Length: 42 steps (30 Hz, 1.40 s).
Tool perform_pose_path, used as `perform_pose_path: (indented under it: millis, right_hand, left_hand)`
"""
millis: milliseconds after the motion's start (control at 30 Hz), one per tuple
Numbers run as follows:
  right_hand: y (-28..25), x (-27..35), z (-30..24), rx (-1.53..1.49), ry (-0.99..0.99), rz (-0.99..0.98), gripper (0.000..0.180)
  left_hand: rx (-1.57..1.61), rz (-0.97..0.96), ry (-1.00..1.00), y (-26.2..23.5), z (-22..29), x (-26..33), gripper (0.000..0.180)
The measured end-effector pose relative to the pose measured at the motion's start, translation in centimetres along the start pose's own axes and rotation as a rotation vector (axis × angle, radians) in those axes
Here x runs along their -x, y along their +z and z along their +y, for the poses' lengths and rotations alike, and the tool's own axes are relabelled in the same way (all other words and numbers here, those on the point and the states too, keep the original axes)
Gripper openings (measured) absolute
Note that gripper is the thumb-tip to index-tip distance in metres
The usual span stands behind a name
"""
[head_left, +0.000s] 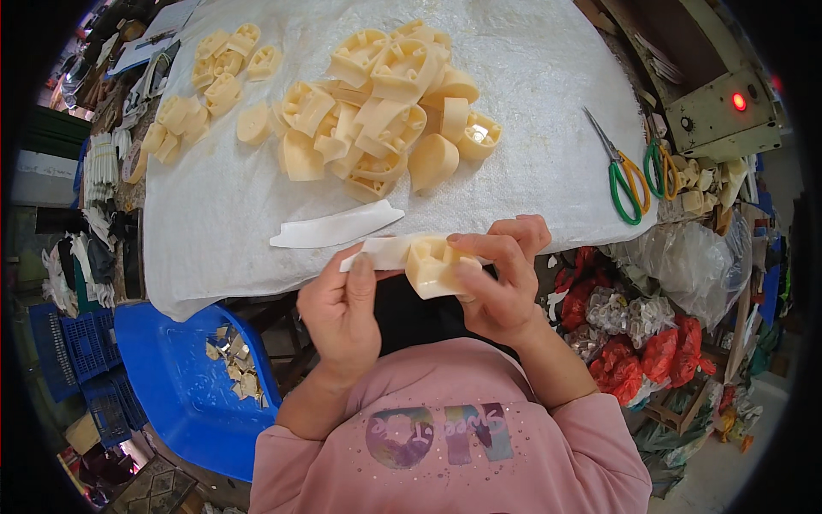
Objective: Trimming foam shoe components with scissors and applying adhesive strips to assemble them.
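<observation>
Left hand (pixel 338 321) pinches a white strip (pixel 387 252), right hand (pixel 507 287) a hollow cream molding (pixel 432 272), just nearside of the moldings heap (pixel 381 120).

We note a white-covered worktable (pixel 548 103); blue plastic crates (pixel 88 344) low on the left; at right, a metal control box (pixel 717 120), its red lamp (pixel 739 101) lit; pale grey floor (pixel 709 487) showing at lower right.

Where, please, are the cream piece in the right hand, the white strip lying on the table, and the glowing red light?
Cream piece (pixel 433 277), head view: its near side.
White strip (pixel 336 227), head view: middle of its length.
Red light (pixel 739 102), head view: its glowing centre.
</observation>
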State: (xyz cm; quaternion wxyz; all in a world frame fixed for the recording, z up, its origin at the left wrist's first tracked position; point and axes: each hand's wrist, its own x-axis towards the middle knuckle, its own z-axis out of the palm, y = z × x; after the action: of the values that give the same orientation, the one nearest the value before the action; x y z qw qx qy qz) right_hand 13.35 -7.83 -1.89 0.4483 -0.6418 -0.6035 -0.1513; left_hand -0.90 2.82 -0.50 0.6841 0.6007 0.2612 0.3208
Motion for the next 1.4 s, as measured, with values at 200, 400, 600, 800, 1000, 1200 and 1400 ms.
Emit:
perform_pose_path:
  millis: [200,400,600,800,1000,1200,1400]
  right_hand:
    - [-1.5,-1.5,-1.5,0.166,0.003,-0.313,0.049]
    - [-1.4,-1.3,-1.0,0.034,0.107,-0.402,0.047]
    - [-1.6,-1.5,-0.8,-0.043,0.138,-0.429,0.045]
    - [-1.8,-1.3,-0.7,-0.033,0.154,-0.490,0.040]
    - [-1.3,-0.6,-0.2,-0.023,0.130,-0.493,0.039]
    - [-1.5,-0.2,-0.2,-0.055,0.155,-0.519,0.042]
    - [-1.6,0.5,-0.1,-0.101,0.187,-0.463,0.042]
  left_hand:
    - [-0.273,0.035,0.041,-0.3,-0.1,0.4,0.027]
    - [-0.349,0.042,0.099,0.5,0.2,0.7,0.023]
    - [-0.474,-0.063,0.278,0.1,0.4,0.3,0.018]
    - [-0.485,-0.114,0.188,0.3,0.3,0.7,0.025]
    - [-0.593,-0.169,0.308,0.1,-0.1,0.3,0.022]
    - [-0.280,-0.095,-0.042,-0.3,-0.3,1.0,0.024]
    - [0.058,-0.052,-0.201,-0.4,-0.6,0.8,0.028]
